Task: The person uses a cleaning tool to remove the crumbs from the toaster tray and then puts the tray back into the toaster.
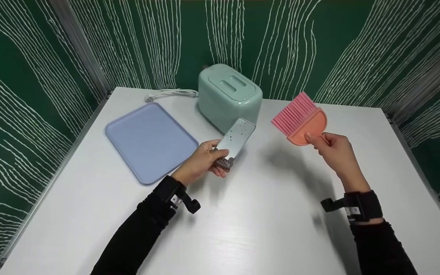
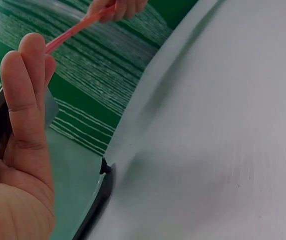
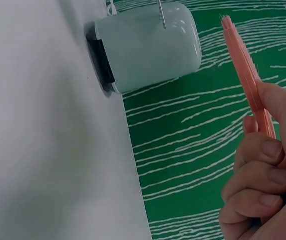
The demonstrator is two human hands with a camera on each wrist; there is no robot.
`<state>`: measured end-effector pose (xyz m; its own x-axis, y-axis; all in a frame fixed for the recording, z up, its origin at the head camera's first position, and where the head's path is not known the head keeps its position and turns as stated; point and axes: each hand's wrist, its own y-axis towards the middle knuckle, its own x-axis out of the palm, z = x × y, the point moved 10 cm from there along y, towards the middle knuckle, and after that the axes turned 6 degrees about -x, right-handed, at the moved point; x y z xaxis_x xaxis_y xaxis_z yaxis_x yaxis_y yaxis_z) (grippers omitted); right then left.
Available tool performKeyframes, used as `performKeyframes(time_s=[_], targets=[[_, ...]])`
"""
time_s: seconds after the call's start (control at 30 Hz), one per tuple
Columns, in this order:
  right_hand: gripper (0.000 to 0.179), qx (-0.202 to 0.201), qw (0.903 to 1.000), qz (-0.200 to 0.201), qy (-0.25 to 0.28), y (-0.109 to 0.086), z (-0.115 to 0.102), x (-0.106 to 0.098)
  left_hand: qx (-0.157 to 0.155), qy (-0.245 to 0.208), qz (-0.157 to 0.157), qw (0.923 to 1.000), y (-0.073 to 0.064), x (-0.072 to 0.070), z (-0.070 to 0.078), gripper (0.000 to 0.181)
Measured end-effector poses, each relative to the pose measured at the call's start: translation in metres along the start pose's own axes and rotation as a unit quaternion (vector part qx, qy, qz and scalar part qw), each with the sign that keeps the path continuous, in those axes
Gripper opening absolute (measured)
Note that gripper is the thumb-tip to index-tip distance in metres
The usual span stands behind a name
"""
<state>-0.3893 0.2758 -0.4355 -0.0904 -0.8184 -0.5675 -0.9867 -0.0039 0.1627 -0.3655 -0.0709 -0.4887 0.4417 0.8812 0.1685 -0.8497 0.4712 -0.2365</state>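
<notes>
A left hand (image 1: 204, 156) grips a shiny, slim tray (image 1: 236, 138), speckled with dark bits, by its brownish end, in front of a smooth, rounded mint-green toaster (image 1: 225, 101) with two slots. Right of it, a right hand (image 1: 336, 151) holds up an orange brush (image 1: 311, 128) with pink bristles. A flat, rimmed blue tray (image 1: 151, 143) lies left. White worktop (image 1: 266, 229) stretches between the forearms.
</notes>
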Motion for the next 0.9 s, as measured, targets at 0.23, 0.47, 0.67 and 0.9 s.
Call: performKeyframes(time_s=[0.23,0.47,0.67,0.9], targets=[[0.058,-0.02,0.9997,-0.014,-0.004,0.005,-0.018,0.019,0.007,0.002,0.005,1.0,-0.014,-0.017,0.004,0.036],[0.057,-0.026,0.999,-0.036,-0.004,0.009,-0.031,0.04,0.007,-0.005,0.031,0.9995,-0.026,-0.041,0.004,0.041],[0.052,-0.065,0.9965,-0.049,-0.016,0.013,-0.051,0.062,0.012,-0.002,0.055,0.9984,-0.036,-0.061,0.004,0.038],[0.051,-0.112,0.9914,-0.067,-0.012,0.016,-0.083,0.1,0.016,-0.014,0.086,0.9961,-0.047,-0.086,0.001,0.054]])
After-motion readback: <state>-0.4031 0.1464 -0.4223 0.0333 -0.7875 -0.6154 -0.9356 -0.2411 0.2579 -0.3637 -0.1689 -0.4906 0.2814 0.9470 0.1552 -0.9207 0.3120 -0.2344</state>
